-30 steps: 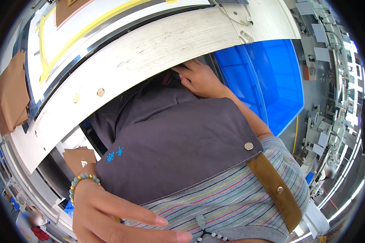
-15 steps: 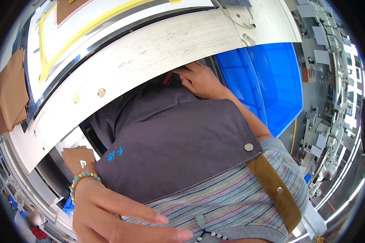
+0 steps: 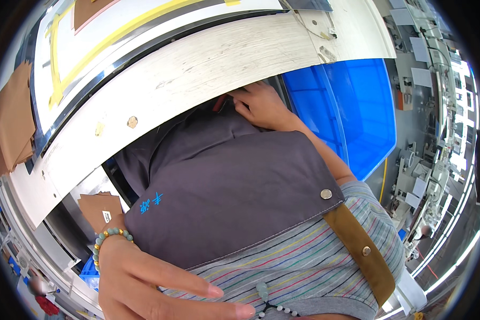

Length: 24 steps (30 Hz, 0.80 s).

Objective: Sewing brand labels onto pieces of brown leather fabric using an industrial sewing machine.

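My left hand (image 3: 149, 282) is raised close to my chest at the lower left, with its fingers stretched out and apart and nothing held. A bracelet of green and gold beads (image 3: 97, 242) circles that wrist. Under the front edge of the white worktable (image 3: 197, 58) reaches my right hand (image 3: 264, 106); its fingertips go out of sight there, so what they hold, if anything, is hidden. Just left of those fingers a small red piece (image 3: 219, 103) shows in the shadow. A dark grey apron (image 3: 234, 197) with a brown strap (image 3: 362, 248) covers my lap and front.
Blue plastic bins (image 3: 357, 112) stand right of my right forearm. Brown sheets lie in a stack (image 3: 13, 117) at the table's left end, and more brown pieces (image 3: 100, 210) sit beside my left wrist. Yellow tape (image 3: 85, 64) frames a white panel on the tabletop. Machines line the far right.
Both hands keep almost the same pose. The view has shifted very slightly.
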Tool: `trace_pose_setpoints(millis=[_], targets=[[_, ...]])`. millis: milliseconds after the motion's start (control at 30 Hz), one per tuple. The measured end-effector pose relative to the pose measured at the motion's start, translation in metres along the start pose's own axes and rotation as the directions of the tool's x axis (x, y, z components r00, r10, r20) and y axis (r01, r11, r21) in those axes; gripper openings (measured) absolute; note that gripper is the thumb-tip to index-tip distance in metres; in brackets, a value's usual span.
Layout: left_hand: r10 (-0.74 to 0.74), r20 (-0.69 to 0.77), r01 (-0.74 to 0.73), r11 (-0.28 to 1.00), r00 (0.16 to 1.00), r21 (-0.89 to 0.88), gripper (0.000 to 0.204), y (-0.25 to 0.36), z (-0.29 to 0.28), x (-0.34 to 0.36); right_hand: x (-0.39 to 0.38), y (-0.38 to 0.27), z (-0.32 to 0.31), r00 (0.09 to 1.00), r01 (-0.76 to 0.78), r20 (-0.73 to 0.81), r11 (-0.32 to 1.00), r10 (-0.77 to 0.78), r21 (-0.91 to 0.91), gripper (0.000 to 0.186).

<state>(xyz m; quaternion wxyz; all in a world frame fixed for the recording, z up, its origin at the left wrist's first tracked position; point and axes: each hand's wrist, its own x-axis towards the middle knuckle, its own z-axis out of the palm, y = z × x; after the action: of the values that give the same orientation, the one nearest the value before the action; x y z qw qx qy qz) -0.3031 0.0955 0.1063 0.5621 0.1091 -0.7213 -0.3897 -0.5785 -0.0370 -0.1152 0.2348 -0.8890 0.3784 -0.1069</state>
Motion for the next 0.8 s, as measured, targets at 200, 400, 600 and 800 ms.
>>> trace_pose_setpoints(millis=[200,400,600,800], targets=[[-0.026,0.015,0.026,1.000,1.000,-0.015,0.025,0.002,-0.005,-0.004,0.000,0.003,0.005,0.988,0.066,-0.145,0.997,-0.059,0.044,0.038],[-0.105,0.003,0.105,0.994,0.994,-0.034,0.029,0.003,-0.001,0.009,-0.001,0.002,0.003,0.999,0.028,-0.042,0.999,-0.027,0.021,0.036],[-0.001,0.009,0.001,1.000,1.000,-0.025,0.031,-0.002,-0.006,0.008,-0.002,0.001,0.003,0.995,0.053,-0.084,0.998,-0.050,0.024,0.038],[0.018,0.071,-0.017,1.000,0.997,-0.018,0.032,-0.013,-0.008,0.002,0.001,0.001,0.005,0.983,0.086,-0.169,0.994,-0.074,0.065,0.027]])
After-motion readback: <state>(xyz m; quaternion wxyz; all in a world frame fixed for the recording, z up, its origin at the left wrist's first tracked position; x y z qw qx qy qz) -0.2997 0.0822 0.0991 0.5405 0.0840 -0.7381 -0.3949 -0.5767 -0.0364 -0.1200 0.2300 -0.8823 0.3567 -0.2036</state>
